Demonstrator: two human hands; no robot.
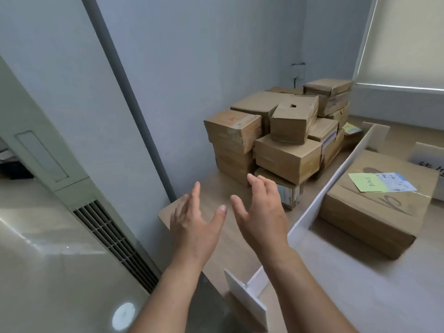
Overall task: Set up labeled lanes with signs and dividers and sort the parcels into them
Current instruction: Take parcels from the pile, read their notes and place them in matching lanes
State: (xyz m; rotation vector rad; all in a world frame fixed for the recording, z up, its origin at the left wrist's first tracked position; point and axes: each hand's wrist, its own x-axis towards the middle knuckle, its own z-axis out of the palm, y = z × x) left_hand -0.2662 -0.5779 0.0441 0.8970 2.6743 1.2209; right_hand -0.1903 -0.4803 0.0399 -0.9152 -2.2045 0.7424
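Observation:
A pile of brown cardboard parcels (286, 138) is stacked on the floor in the room's corner. A white divider board (331, 183) stands upright on the floor, running from near me toward the back right. Right of it lies a large flat parcel (374, 219) with a green note and a printed label on top. A white sign (430, 159) with dark writing shows at the right edge. My left hand (194, 224) and my right hand (259, 210) are both raised with straight fingers, palms facing each other, holding nothing, in front of the pile.
A tall floor air conditioner (72, 179) with a vent grille stands at left. A grey pipe (125, 92) runs down the wall. Another short white board (245, 299) stands at the divider's near end. A window blind (408, 39) is at the upper right.

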